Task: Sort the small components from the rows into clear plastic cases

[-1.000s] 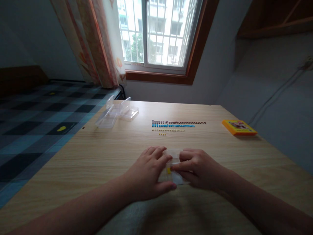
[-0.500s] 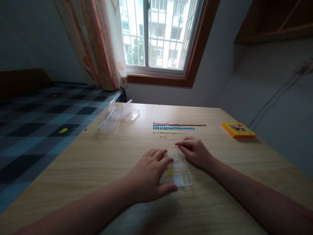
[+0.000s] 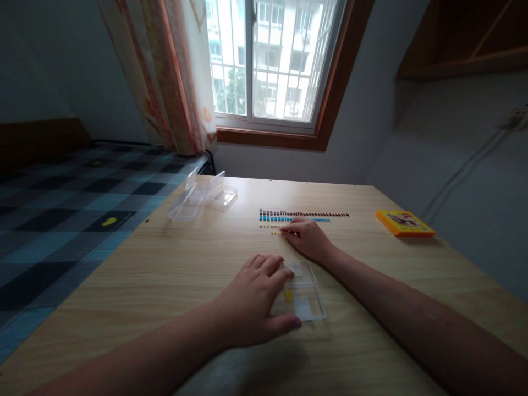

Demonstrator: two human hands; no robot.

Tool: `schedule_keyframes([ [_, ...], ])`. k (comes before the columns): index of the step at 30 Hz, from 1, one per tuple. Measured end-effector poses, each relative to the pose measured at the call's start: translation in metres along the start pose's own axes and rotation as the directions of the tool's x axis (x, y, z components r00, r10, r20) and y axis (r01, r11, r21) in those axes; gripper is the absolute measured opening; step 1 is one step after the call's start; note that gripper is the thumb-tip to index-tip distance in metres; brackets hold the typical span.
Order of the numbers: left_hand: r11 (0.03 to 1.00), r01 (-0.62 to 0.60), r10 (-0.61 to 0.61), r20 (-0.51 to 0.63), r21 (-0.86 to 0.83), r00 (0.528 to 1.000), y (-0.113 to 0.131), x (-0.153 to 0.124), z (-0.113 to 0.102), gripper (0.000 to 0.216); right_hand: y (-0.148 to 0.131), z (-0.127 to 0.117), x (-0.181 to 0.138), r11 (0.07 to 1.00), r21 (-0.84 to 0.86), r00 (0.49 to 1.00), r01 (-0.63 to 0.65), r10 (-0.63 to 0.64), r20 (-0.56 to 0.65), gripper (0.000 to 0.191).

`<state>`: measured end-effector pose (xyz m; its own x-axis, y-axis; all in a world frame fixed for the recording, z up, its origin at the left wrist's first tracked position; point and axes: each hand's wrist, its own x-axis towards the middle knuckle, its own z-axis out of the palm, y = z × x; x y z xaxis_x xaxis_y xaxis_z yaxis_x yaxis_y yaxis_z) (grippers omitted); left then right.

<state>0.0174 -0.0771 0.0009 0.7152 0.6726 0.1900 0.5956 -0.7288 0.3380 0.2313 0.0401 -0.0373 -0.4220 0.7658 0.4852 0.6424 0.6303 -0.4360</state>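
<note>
My left hand (image 3: 259,300) spans the left side of a clear plastic box (image 3: 317,301), its lid laid open. Its thumb is at the near edge and its index finger is over the middle, holding the box on the table. Small yellow pieces (image 3: 289,296) lie in the near part, beside a white label. My right hand (image 3: 307,237) is closed in a pinch at the right end of a short row of tiny yellow pieces (image 3: 274,233); anything between the fingertips is too small to make out. Behind it run rows of blue pieces (image 3: 272,219) and dark brown pieces (image 3: 317,214). A pale yellow row (image 3: 266,226) is partly covered.
Open clear plastic boxes (image 3: 184,209) stand at the table's back left. An orange-yellow box (image 3: 405,223) lies near the right edge. A bed with a checked cover (image 3: 61,220) adjoins the table's left side, and a window (image 3: 280,66) is beyond it.
My right hand has moved forward and left, from beside the clear box to the end of the short yellow row. My left hand stays on the box. The view has shifted slightly.
</note>
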Motion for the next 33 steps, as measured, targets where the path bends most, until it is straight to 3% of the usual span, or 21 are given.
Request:
schedule_keyframes([
  [9, 1.0, 0.009, -0.009, 0.018, 0.015, 1.0, 0.002, -0.001, 0.0, 0.065, 0.0, -0.002, -0.003, 1.0, 0.003, 1.0, -0.011, 0.011, -0.011, 0.016],
  [15, 1.0, -0.002, 0.003, -0.001, 0.022, 1.0, 0.0, -0.001, 0.001, 0.065, -0.022, -0.035, -0.037, 0.994, 0.101, 0.997, -0.034, 0.04, -0.063, 0.014],
  [20, 1.0, -0.013, 0.013, -0.007, 0.019, 1.0, -0.001, -0.002, 0.003, 0.066, -0.054, -0.063, -0.083, 0.971, 0.237, 0.992, 0.008, -0.036, 0.118, 0.016],
  [25, 1.0, -0.006, 0.006, 0.005, 0.021, 1.0, -0.001, -0.001, 0.003, 0.064, -0.075, -0.061, -0.089, 0.977, 0.211, 0.948, 0.04, -0.104, 0.301, 0.017],
  [29, 1.0, -0.003, 0.002, 0.019, 0.023, 1.0, 0.0, 0.001, 0.003, 0.064, -0.077, -0.055, -0.085, 0.997, 0.077, 0.926, -0.01, -0.02, 0.378, 0.014],
  [33, 1.0, -0.005, 0.005, 0.013, 0.021, 1.0, 0.0, 0.0, 0.002, 0.064, -0.076, -0.054, -0.087, 0.995, 0.06, 0.929, -0.074, 0.046, 0.368, 0.016],
])
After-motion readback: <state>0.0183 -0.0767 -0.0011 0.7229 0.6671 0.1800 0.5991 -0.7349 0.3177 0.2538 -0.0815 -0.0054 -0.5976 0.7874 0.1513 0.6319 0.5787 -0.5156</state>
